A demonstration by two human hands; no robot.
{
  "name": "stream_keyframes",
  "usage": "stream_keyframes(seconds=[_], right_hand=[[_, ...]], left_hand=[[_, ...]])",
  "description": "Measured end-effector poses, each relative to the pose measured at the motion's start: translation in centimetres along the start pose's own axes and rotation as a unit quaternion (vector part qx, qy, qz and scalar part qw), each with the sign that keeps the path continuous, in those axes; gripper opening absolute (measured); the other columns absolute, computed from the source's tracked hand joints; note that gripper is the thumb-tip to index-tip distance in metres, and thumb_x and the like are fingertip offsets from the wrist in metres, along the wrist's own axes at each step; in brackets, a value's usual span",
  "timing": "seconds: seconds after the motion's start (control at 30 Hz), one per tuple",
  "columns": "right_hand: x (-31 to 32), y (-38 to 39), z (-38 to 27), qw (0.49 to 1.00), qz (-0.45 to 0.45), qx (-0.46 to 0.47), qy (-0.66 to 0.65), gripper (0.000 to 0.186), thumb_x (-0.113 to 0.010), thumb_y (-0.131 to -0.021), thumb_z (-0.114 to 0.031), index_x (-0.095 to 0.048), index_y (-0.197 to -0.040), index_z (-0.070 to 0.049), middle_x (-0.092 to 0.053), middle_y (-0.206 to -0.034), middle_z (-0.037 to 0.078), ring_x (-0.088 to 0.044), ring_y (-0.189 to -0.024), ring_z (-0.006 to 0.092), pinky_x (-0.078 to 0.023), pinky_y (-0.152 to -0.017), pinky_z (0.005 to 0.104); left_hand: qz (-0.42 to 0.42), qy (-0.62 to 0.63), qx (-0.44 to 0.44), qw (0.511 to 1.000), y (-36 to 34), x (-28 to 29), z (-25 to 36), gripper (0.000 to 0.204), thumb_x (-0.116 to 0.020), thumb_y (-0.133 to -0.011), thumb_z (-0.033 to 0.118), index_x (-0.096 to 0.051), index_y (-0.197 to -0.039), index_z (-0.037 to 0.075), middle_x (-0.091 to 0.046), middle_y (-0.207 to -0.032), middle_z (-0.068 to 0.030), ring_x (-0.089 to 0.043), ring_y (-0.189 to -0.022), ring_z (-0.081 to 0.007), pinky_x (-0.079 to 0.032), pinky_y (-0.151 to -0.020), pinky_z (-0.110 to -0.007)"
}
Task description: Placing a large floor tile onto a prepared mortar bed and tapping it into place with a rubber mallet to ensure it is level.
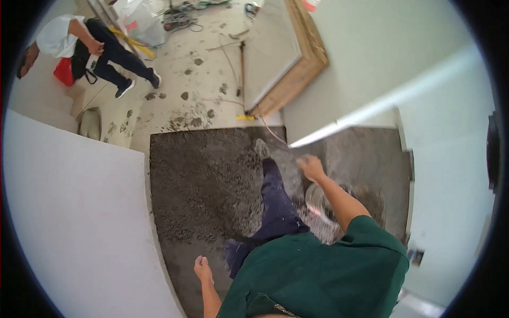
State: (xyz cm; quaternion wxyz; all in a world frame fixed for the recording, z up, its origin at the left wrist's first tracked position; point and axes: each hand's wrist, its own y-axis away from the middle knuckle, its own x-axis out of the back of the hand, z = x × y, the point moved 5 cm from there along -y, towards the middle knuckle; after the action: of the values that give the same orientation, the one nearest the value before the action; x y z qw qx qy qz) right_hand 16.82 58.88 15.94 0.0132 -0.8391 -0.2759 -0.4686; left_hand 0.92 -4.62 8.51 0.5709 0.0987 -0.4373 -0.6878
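My left hand [202, 269] hangs at the lower left beside my hip, above the dark floor, with its fingers loosely curled and nothing visible in them. My right hand [312, 168] is stretched forward, slightly blurred, its fingers curled in with no object showing. Under my right forearm stands a round pale bucket-like container [316, 200], partly hidden by the arm. Rough wet-looking mortar [204, 180] covers the floor to the left of my leg. My forward shoe [261, 149], coated in grey, rests on it.
Pale walls [74, 206] flank both sides. A wood-edged panel [289, 87] stands ahead, near a long-handled tool [242, 69] and a yellow object [245, 117]. At the upper left is another person [101, 50]. Muddy footprints mark the tiles [175, 98]; a power tool [177, 20] lies farther back.
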Motion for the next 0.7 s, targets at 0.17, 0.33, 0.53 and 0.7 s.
stream_keyframes(seconds=[0.17, 0.33, 0.53, 0.7], right_hand=[[8.4, -24.9, -9.2, 0.973, 0.154, 0.157, 0.066, 0.054, -0.073, -0.087, -0.032, -0.064, -0.132, -0.003, -0.062, -0.138, 0.023, -0.053, -0.135, 0.0411, -0.040, -0.113, 0.0494], [13.8, -38.0, -13.6, 0.949, 0.151, 0.152, 0.230, 0.082, -0.070, -0.089, -0.040, -0.038, -0.154, 0.000, -0.034, -0.161, 0.027, -0.024, -0.154, 0.0422, -0.017, -0.126, 0.0526], [12.4, -40.1, -12.9, 0.948, 0.012, 0.079, 0.307, 0.107, -0.070, -0.085, -0.049, -0.015, -0.164, -0.002, -0.008, -0.171, 0.025, -0.003, -0.159, 0.0412, -0.003, -0.128, 0.0541], [13.5, -41.5, -10.6, 0.952, 0.049, 0.073, 0.294, 0.108, -0.071, -0.083, -0.047, -0.016, -0.164, -0.001, -0.008, -0.171, 0.025, -0.003, -0.159, 0.0413, -0.002, -0.128, 0.0540]], left_hand=[[0.001, -0.115, 0.046, 0.992, -0.5, -16.3, 8.0, 0.043, -0.065, -0.096, 0.018, -0.063, -0.133, -0.003, -0.073, -0.117, -0.0136, -0.070, -0.102, -0.0245, -0.054, -0.091, -0.035], [-0.244, -0.103, -0.118, 0.957, 7.3, -32.0, 25.7, 0.045, -0.069, -0.095, 0.024, -0.065, -0.135, 0.004, -0.072, -0.124, -0.0173, -0.069, -0.114, -0.0289, -0.054, -0.096, -0.040], [-0.371, -0.406, -0.219, 0.806, 2.0, -40.2, 19.3, 0.048, -0.053, -0.101, 0.037, -0.063, -0.139, 0.009, -0.069, -0.131, -0.0187, -0.064, -0.124, -0.0338, -0.048, -0.105, -0.042], [-0.394, -0.248, -0.129, 0.876, 0.8, -48.3, 35.0, 0.056, -0.060, -0.100, 0.042, -0.060, -0.138, 0.001, -0.067, -0.129, -0.0195, -0.063, -0.122, -0.0314, -0.047, -0.105, -0.042]])
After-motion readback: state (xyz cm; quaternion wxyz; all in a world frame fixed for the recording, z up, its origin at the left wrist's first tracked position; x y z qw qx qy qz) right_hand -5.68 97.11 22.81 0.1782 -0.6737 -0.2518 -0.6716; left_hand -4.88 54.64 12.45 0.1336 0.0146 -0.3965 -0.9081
